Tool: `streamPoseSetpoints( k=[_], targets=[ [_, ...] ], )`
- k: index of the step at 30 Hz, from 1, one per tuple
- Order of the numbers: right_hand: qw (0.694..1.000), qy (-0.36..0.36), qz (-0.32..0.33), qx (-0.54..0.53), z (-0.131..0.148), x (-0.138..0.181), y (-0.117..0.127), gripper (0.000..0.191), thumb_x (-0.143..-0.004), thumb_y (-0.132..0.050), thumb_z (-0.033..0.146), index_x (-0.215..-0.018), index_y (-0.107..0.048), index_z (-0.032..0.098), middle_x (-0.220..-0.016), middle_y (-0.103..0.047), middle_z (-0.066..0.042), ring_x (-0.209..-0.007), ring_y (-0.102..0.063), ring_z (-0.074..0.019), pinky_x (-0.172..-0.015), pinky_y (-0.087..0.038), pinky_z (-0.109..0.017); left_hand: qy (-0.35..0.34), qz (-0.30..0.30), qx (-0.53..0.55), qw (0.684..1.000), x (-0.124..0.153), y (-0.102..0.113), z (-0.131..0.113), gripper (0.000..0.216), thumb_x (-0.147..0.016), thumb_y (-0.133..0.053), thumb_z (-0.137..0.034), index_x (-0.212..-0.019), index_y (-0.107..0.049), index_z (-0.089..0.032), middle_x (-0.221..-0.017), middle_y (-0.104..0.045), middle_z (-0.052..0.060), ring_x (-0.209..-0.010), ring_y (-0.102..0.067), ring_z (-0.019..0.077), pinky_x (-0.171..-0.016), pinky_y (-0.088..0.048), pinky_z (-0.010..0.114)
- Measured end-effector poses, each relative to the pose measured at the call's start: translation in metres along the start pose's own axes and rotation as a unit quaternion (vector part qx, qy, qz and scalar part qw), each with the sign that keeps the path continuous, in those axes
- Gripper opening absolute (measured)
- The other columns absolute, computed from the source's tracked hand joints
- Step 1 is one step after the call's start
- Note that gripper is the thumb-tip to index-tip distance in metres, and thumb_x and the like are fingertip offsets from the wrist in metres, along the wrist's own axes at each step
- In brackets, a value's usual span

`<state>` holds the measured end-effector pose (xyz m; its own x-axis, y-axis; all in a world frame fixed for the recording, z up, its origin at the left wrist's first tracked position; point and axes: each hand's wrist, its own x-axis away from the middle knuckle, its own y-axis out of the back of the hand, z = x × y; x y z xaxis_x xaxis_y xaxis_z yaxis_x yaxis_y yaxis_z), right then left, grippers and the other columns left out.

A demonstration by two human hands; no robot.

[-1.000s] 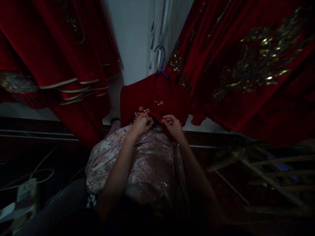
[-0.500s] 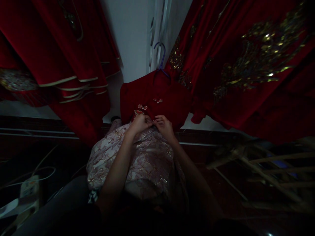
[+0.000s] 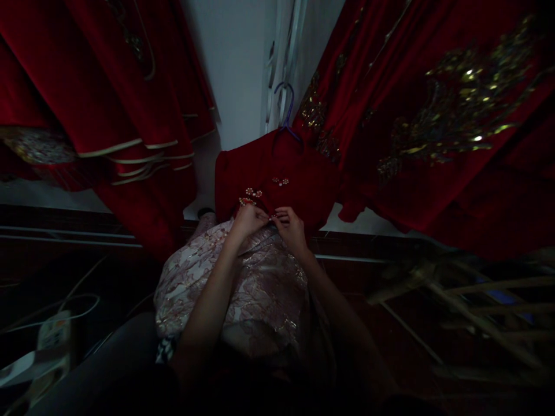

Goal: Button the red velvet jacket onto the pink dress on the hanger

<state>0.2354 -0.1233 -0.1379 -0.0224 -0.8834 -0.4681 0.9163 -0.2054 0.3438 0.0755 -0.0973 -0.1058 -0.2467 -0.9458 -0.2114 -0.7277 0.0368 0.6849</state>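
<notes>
A dark red garment (image 3: 312,182) hangs on a purple hanger (image 3: 287,112) in front of me. Flower-like beaded ornaments (image 3: 280,181) run down its front. Low on that front, my left hand (image 3: 250,221) and my right hand (image 3: 292,229) meet with fingertips pinched together. Small pale beads of another ornament (image 3: 272,218) show between the fingertips, though the dim light hides the detail. Beside my left hand is a larger red-and-pale beaded ornament (image 3: 247,201). Under my forearms, shiny floral brocade cloth (image 3: 264,277) lies across my lap.
Red garments with pale piping (image 3: 130,115) hang at left, and a red one with gold sequins (image 3: 459,104) hangs at right. A wooden rack-like frame (image 3: 477,312) lies low at right. A power strip (image 3: 56,335) with cables sits lower left.
The whole view has shifted slightly, so things sit a little lower and to the right. Both hands keep their pinch at the same place on the red garment.
</notes>
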Motion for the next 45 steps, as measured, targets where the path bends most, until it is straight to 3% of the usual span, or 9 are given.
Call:
streamPoseSetpoints(
  k=[7, 14, 15, 20, 24, 27, 33, 39, 45],
  targets=[
    [0.997, 0.042, -0.026, 0.058, 0.009, -0.01, 0.02, 0.04, -0.074, -0.07, 0.031, -0.109, -0.054, 0.02, -0.081, -0.056, 0.002, -0.053, -0.047, -0.0063, -0.054, -0.042, -0.022, -0.038, 0.007, -0.07, 0.997, 0.006, 0.008, 0.0, 0.017, -0.07, -0.065, -0.022, -0.085, -0.067, -0.016, -0.082, -0.07, 0.005, -0.074, -0.064, 0.0169, -0.067, -0.045, 0.025],
    [0.964, 0.084, -0.251, -0.011, 0.05, -0.012, 0.052, 0.03, -0.091, -0.048, 0.036, -0.116, -0.044, 0.02, -0.072, -0.05, 0.003, -0.054, -0.045, -0.0071, -0.05, -0.035, -0.019, -0.103, -0.008, -0.137, 0.985, 0.007, 0.012, 0.002, 0.02, -0.069, -0.068, -0.027, -0.086, -0.063, -0.017, -0.094, -0.062, 0.008, -0.092, -0.058, 0.0226, -0.085, -0.046, 0.033],
    [0.969, 0.084, -0.231, 0.004, 0.051, -0.011, 0.051, 0.03, -0.091, -0.048, 0.036, -0.115, -0.045, 0.02, -0.069, -0.05, 0.004, -0.054, -0.045, -0.0074, -0.05, -0.035, -0.02, -0.111, -0.01, -0.147, 0.983, 0.007, 0.011, 0.003, 0.02, -0.069, -0.068, -0.025, -0.087, -0.064, -0.017, -0.097, -0.061, 0.009, -0.096, -0.056, 0.0242, -0.088, -0.045, 0.035],
    [0.996, 0.037, 0.011, 0.086, 0.03, -0.008, 0.038, 0.022, -0.084, -0.056, 0.037, -0.099, -0.057, 0.02, -0.062, -0.05, 0.005, -0.05, -0.045, -0.0083, -0.051, -0.038, -0.021, -0.139, -0.01, -0.163, 0.977, 0.006, 0.002, 0.007, 0.023, -0.07, -0.067, -0.02, -0.092, -0.065, -0.016, -0.101, -0.053, 0.01, -0.102, -0.052, 0.0268, -0.091, -0.044, 0.039],
    [0.99, 0.044, 0.059, 0.123, 0.0, -0.006, 0.026, 0.033, -0.075, -0.065, 0.031, -0.105, -0.054, 0.02, -0.088, -0.06, -0.003, -0.068, -0.055, -0.0128, -0.064, -0.046, -0.026, -0.157, -0.041, -0.149, 0.975, 0.003, -0.007, 0.012, 0.027, -0.073, -0.069, -0.026, -0.098, -0.065, -0.018, -0.104, -0.05, 0.009, -0.102, -0.049, 0.0258, -0.089, -0.044, 0.038],
    [0.985, 0.027, 0.105, 0.131, -0.021, -0.002, 0.017, 0.022, -0.081, -0.059, 0.03, -0.1, -0.053, 0.02, -0.084, -0.061, -0.003, -0.077, -0.058, -0.0157, -0.073, -0.048, -0.029, -0.167, -0.048, -0.173, 0.969, 0.001, -0.009, 0.014, 0.021, -0.076, -0.068, -0.032, -0.091, -0.067, -0.018, -0.102, -0.048, 0.01, -0.103, -0.047, 0.0264, -0.089, -0.044, 0.038],
    [0.992, 0.013, 0.08, 0.102, -0.041, 0.002, -0.003, 0.029, -0.082, -0.057, 0.024, -0.109, -0.049, 0.018, -0.101, -0.062, -0.009, -0.089, -0.061, -0.0179, -0.082, -0.049, -0.034, -0.168, -0.033, -0.191, 0.967, 0.004, -0.006, 0.015, 0.021, -0.075, -0.069, -0.034, -0.091, -0.07, -0.02, -0.109, -0.046, 0.01, -0.109, -0.044, 0.0282, -0.095, -0.042, 0.041],
    [0.994, -0.033, 0.088, 0.063, -0.048, -0.002, 0.0, 0.013, -0.082, -0.058, 0.027, -0.092, -0.057, 0.019, -0.087, -0.067, -0.005, -0.078, -0.062, -0.0157, -0.077, -0.05, -0.031, -0.14, -0.047, -0.193, 0.97, 0.004, -0.011, 0.023, 0.029, -0.075, -0.07, -0.036, -0.098, -0.071, -0.019, -0.125, -0.038, 0.013, -0.122, -0.036, 0.0345, -0.103, -0.034, 0.051],
    [0.992, -0.037, 0.111, -0.053, -0.038, -0.011, 0.012, 0.025, -0.081, -0.059, 0.04, -0.092, -0.06, 0.018, -0.087, -0.068, -0.004, -0.077, -0.062, -0.0136, -0.076, -0.049, -0.029, -0.149, -0.059, -0.162, 0.974, 0.002, -0.005, 0.023, 0.037, -0.071, -0.07, -0.051, -0.088, -0.072, -0.018, -0.123, -0.042, 0.012, -0.119, -0.038, 0.0321, -0.106, -0.032, 0.051]
  ],
)
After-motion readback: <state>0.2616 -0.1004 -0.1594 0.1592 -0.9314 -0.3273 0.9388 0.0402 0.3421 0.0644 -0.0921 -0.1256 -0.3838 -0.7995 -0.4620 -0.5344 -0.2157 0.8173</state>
